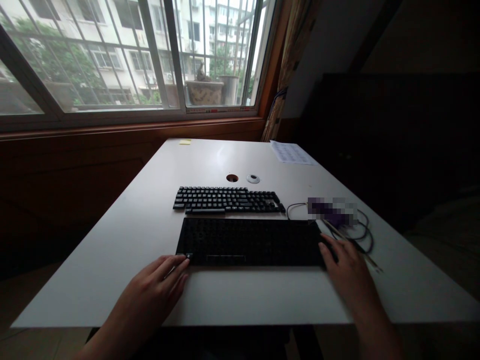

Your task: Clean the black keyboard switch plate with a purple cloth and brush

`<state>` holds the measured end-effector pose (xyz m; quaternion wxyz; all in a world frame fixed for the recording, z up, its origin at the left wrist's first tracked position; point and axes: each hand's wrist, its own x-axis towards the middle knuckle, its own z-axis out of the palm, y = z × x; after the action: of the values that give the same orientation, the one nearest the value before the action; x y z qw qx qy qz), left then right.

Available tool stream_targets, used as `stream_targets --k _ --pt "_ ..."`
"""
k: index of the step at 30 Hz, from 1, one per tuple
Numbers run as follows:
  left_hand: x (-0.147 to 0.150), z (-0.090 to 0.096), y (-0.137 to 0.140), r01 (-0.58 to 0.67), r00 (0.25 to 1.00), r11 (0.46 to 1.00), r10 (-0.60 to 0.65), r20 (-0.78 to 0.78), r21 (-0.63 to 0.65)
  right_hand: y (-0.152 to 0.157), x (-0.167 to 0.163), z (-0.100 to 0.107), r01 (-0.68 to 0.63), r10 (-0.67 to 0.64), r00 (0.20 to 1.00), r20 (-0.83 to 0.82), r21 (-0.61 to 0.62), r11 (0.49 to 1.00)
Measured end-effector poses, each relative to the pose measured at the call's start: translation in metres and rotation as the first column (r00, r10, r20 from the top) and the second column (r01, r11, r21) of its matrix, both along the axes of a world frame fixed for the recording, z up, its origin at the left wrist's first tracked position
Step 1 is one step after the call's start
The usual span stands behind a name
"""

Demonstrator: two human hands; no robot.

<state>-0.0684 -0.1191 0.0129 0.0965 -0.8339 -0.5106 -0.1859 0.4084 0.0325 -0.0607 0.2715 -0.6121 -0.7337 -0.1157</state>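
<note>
A black keyboard base (255,242) with its keycaps off lies flat on the table in front of me. At its near left corner, the fingertips of my left hand (159,280) are closed together on a small dark keycap (189,256). My right hand (347,260) grips the base's right end, thumb at the near side and fingers along the edge. Just behind the base, loose black keycaps (228,199) are laid out in keyboard order, with the long space bar (204,211) in the front row.
A purple, partly blurred-out object (330,212) and a looped dark cable (369,240) lie on the right, with a thin stick-like tool (371,261) beside them. Farther back are a cable hole (232,178), its round cover (253,178), printed paper (292,153) and a yellow note (185,142).
</note>
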Motion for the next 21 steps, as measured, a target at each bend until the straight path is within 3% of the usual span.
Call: stream_targets --k 9,21 --pt "0.007 0.004 0.008 -0.1 0.995 0.993 0.099 -0.015 -0.069 -0.002 0.001 -0.001 0.007 -0.007 1.0 0.0 -0.014 1.0" --pt "0.007 0.005 0.023 -0.14 0.981 0.982 0.121 -0.148 -0.126 -0.005 -0.006 0.006 0.006 -0.007 1.0 -0.019 -0.025 1.0"
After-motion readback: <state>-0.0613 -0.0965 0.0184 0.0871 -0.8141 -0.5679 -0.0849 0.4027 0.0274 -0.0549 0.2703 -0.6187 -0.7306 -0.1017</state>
